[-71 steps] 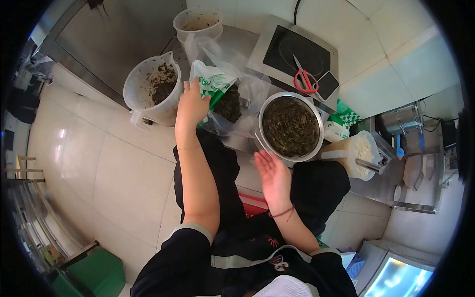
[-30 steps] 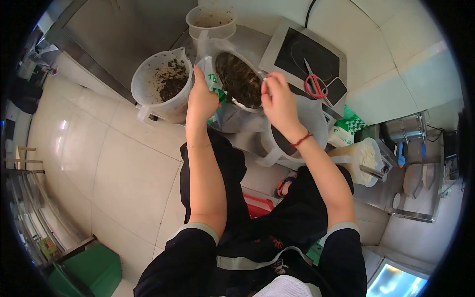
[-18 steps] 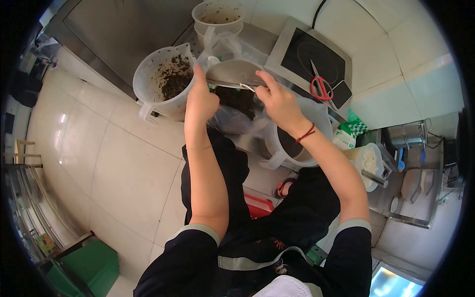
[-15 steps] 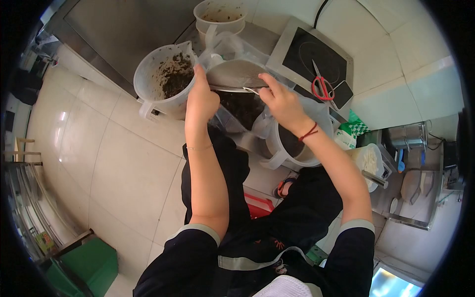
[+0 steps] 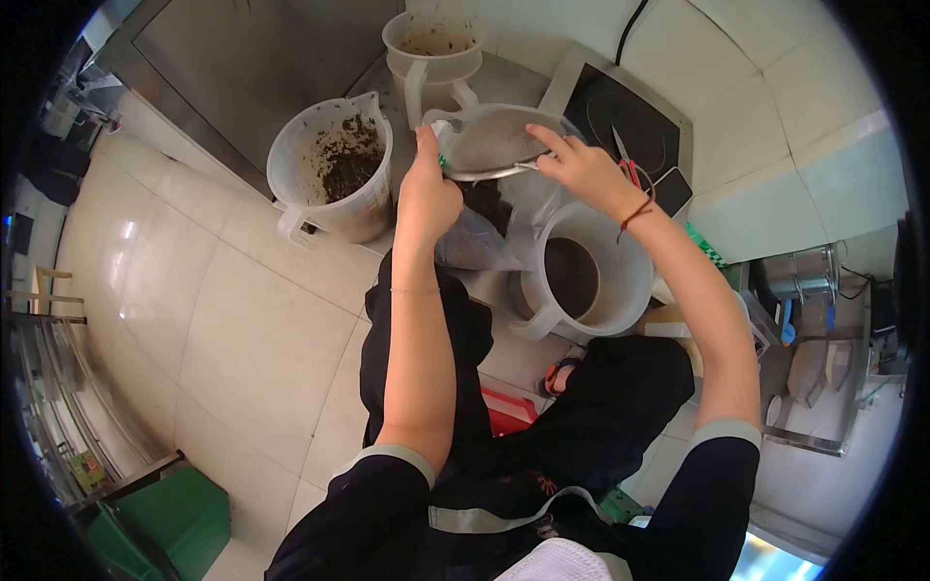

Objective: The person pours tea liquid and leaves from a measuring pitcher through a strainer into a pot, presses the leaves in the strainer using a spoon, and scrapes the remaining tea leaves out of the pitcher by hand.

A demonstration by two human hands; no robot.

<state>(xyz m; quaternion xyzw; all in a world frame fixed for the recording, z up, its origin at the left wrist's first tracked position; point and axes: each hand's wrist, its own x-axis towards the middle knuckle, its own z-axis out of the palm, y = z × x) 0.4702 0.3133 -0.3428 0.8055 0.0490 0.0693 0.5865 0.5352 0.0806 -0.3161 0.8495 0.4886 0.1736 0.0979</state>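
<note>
My right hand (image 5: 586, 174) grips the rim of a round mesh strainer (image 5: 499, 140), tilted over a clear plastic bag (image 5: 475, 237) with dark wet leaves (image 5: 489, 201) in it. Closed at the left edge of the bag and strainer is my left hand (image 5: 431, 189); a bit of green and white packaging shows beside it. To the right of the bag stands a translucent pitcher (image 5: 620, 276) with dark liquid (image 5: 572, 278) inside. Another pitcher (image 5: 373, 208), left of my left hand, has dark leaf bits stuck to its inner wall.
A third pitcher (image 5: 436, 68) stands at the back. Behind my right hand are an induction cooker (image 5: 620, 107), red-handled scissors (image 5: 625, 155) and a phone (image 5: 670, 192). A metal rack (image 5: 804, 436) is at the right, a green bin (image 5: 179, 513) at lower left.
My right hand has taken the strainer off the right pitcher and turned it over the bag. The leaves that filled it are now in the bag. Both hands have since shifted slightly right.
</note>
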